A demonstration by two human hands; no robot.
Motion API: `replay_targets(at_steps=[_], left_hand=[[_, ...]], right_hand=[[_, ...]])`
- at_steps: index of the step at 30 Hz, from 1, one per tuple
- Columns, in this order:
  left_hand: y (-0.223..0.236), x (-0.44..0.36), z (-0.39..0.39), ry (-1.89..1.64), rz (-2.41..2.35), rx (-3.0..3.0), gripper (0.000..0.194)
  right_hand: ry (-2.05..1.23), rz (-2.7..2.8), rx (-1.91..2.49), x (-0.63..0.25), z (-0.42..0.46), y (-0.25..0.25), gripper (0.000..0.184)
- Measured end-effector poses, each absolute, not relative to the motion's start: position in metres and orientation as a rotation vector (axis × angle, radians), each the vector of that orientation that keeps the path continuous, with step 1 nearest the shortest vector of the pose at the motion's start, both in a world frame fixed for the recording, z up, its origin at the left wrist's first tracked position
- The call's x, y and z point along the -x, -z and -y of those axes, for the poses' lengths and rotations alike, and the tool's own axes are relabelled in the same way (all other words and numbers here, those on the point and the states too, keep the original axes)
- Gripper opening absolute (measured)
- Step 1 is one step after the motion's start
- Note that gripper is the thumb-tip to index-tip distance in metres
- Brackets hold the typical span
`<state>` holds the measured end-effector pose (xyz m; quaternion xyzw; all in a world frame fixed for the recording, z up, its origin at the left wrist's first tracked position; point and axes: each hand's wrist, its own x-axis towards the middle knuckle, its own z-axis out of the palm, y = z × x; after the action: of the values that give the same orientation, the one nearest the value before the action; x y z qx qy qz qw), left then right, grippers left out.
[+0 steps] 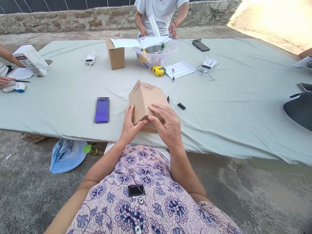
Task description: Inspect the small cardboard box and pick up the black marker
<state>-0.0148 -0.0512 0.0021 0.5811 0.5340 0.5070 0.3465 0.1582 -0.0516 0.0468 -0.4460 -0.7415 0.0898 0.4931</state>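
Note:
A brown cardboard box (pixel 146 97) with scribbled dark pen lines near its far top edge is tilted at the near side of the table. My left hand (pixel 131 125) grips its left near side, with the thumb along the lower edge. My right hand (pixel 168 123) lies over the right near faces, fingers pressed on the cardboard and thumb near the front corner. Just right of the box are a black marker (pixel 168 99), partly hidden behind it, and a separate black cap (pixel 181 106). To the left lies a phone (pixel 102 110) with a blurred purple screen.
Across the cloth-covered table (pixel 231 107) are a plastic basin (pixel 156 60), a yellow tape measure (pixel 158 71), a second cardboard box (pixel 115 58), papers with a pen (pixel 173 74), and white power banks (pixel 207 65). Other people stand or sit opposite and at both sides.

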Motion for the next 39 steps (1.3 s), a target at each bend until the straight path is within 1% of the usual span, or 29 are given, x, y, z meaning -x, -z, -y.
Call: replay_targets(at_steps=[5,8,11,14,23,29,31,35,37,39], left_hand=[[-0.004,0.015,0.052,-1.300,-1.400,-1.519,0.099],[-0.004,0.014,0.053,-1.296,-1.400,-1.522,0.101],[-0.003,0.013,0.054,-1.293,-1.411,-1.536,0.098],[-0.001,0.011,0.054,-1.286,-1.423,-1.552,0.095],[-0.003,0.012,0.053,-1.306,-1.396,-1.492,0.100],[-0.002,0.015,0.051,-1.336,-1.375,-1.491,0.101],[-0.004,0.016,0.050,-1.374,-1.336,-1.448,0.098],[-0.012,0.016,0.050,-1.486,-1.186,-1.290,0.079],[-0.015,0.016,0.051,-1.495,-1.091,-1.233,0.074],[-0.017,0.016,0.051,-1.452,-1.033,-1.182,0.073]], right_hand=[[-0.175,1.749,1.090,-0.154,0.053,-0.046,0.031],[-0.135,1.748,1.088,-0.152,0.054,-0.046,0.033],[-0.118,1.716,1.101,-0.151,0.054,-0.045,0.034],[-0.133,1.682,1.119,-0.149,0.054,-0.045,0.031],[-0.163,1.820,1.087,-0.157,0.052,-0.045,0.032],[-0.164,1.803,1.118,-0.157,0.055,-0.047,0.032],[-0.110,1.762,1.122,-0.161,0.055,-0.047,0.033],[-0.052,1.619,1.157,-0.175,0.053,-0.041,0.041],[-0.155,1.574,1.152,-0.180,0.049,-0.035,0.049],[-0.317,1.548,1.108,-0.183,0.047,-0.030,0.054]])
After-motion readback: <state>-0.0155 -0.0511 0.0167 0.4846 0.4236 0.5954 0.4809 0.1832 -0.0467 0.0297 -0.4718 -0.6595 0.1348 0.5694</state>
